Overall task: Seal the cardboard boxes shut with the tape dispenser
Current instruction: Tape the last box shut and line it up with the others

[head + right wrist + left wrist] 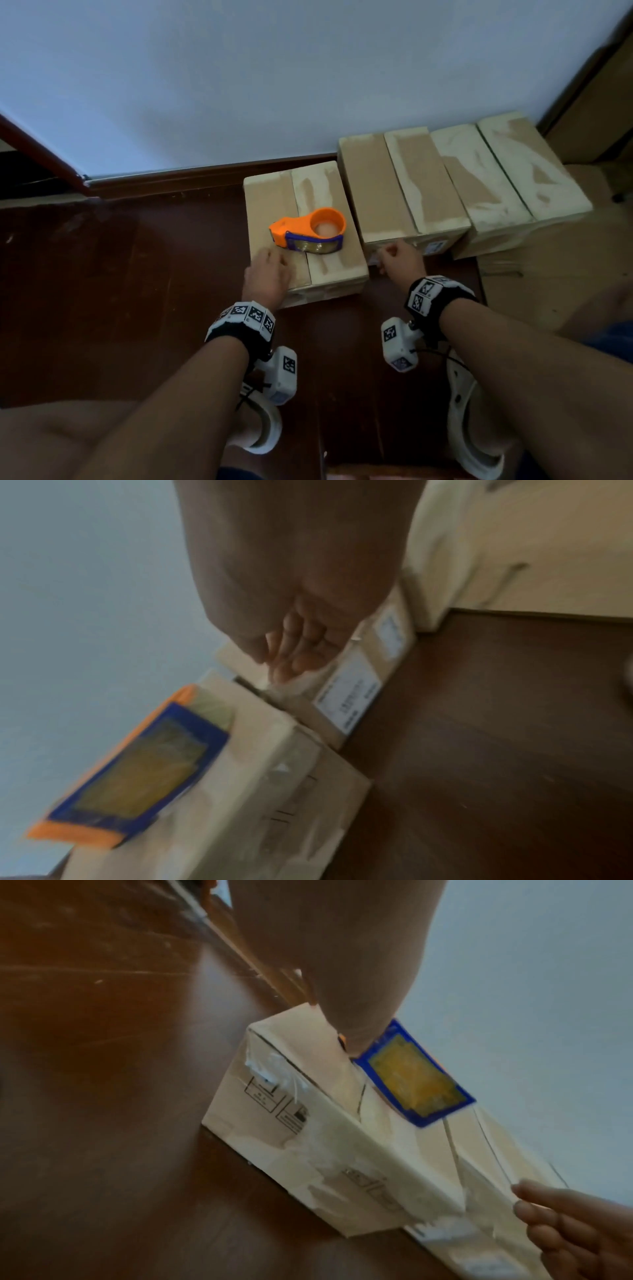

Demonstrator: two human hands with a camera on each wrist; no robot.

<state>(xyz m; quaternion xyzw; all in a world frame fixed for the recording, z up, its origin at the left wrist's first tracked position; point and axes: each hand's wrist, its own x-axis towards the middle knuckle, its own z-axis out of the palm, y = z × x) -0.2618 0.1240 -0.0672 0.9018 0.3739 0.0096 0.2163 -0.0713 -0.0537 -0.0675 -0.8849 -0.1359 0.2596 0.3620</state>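
Note:
An orange and blue tape dispenser [308, 231] [411, 1074] [137, 772] lies on its side on top of a small cardboard box [274, 205] [308, 1137] [274, 777], across the seam between the flaps. My left hand [270, 260] rests with relaxed fingers on the near left part of that box's top, just short of the dispenser. To the right stands a second box [394, 192]. My right hand [390, 255] [294, 653] hovers at its near top edge, fingers loosely curled and holding nothing.
A third, larger box [507, 178] stands further right against the wall, beside flat cardboard [565, 274]. All boxes sit on a dark wooden floor [137, 291] along the baseboard [171, 178]. My feet in white slippers [263, 428] are below my hands.

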